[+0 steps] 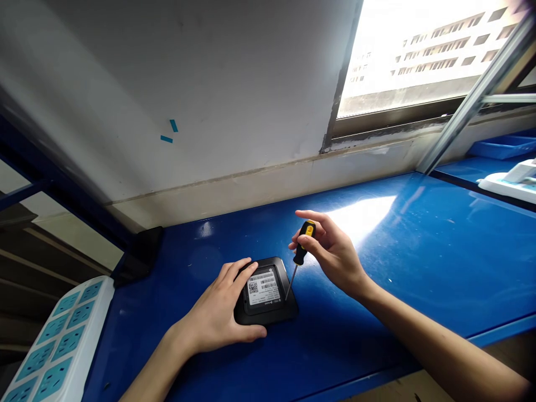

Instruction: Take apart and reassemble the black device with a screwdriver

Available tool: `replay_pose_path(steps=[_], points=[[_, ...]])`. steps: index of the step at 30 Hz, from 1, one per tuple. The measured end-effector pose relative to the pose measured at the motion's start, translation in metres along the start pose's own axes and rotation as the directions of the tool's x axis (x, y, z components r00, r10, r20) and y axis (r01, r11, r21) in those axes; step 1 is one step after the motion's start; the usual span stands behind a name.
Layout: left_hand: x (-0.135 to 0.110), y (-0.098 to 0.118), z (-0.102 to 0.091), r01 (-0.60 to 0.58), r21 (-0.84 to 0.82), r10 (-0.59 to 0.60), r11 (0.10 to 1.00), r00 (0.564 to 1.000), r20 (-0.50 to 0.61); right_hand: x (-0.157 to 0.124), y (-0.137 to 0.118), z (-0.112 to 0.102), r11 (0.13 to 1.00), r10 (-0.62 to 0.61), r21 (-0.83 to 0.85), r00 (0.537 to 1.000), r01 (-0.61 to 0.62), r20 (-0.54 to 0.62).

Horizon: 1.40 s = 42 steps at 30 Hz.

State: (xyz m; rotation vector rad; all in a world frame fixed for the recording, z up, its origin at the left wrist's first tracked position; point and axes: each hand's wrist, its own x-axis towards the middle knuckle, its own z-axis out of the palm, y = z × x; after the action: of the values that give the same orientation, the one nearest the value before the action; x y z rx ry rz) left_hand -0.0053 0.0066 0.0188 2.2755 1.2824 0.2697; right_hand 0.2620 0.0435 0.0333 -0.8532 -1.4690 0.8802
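Observation:
A flat black square device [272, 315] lies on the blue table, its white label [264, 288] with barcodes and a QR code facing up. My left hand [221, 307] grips the device from the left, fingers over its far edge and thumb along the near edge. In my right hand [333, 251] is a screwdriver [300, 254] with a black and yellow handle, held between thumb and fingers. Its shaft slants down to the right part of the device's underside, beside the label. Whether a screw sits under the tip is too small to tell.
A white power strip [98, 298] with teal sockets stands at the left table edge. The blue tabletop [439, 251] runs to the wall, with sunlight on it. At the far right are a metal post [456, 106], a blue tray [502, 146] and another white strip [511, 185].

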Motion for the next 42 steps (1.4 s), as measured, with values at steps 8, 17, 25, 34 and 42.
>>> replay_pose_path(steps=[8, 17, 25, 34, 42], points=[[-0.0006, 0.0003, 0.0002, -0.003, 0.004, 0.003, 1.0, 1.0, 0.0, 0.0001, -0.0062, -0.0025, 1.0, -0.02, -0.002, 1.0, 0.02, 0.002], [-0.0013, -0.0008, -0.0002, 0.007, -0.015, -0.007, 1.0, 1.0, -0.002, -0.0009, -0.0062, -0.001, 0.997, -0.039, -0.072, 0.997, 0.035, -0.062], [-0.0036, -0.0027, -0.005, -0.028, -0.02, 0.029, 0.999, 0.999, 0.04, -0.0018, -0.0041, -0.0006, 0.999, -0.019, 0.03, 0.998, 0.017, 0.067], [-0.0051, -0.0004, -0.0074, -0.007, -0.002, 0.007, 1.0, 0.998, 0.069, 0.0002, -0.006, 0.0023, 0.998, 0.004, -0.057, 0.999, -0.006, -0.039], [-0.0045, -0.0023, -0.0043, -0.016, -0.023, 0.017, 1.0, 0.999, 0.044, 0.0018, -0.0047, 0.0002, 0.989, -0.004, -0.149, 0.994, -0.012, -0.106]])
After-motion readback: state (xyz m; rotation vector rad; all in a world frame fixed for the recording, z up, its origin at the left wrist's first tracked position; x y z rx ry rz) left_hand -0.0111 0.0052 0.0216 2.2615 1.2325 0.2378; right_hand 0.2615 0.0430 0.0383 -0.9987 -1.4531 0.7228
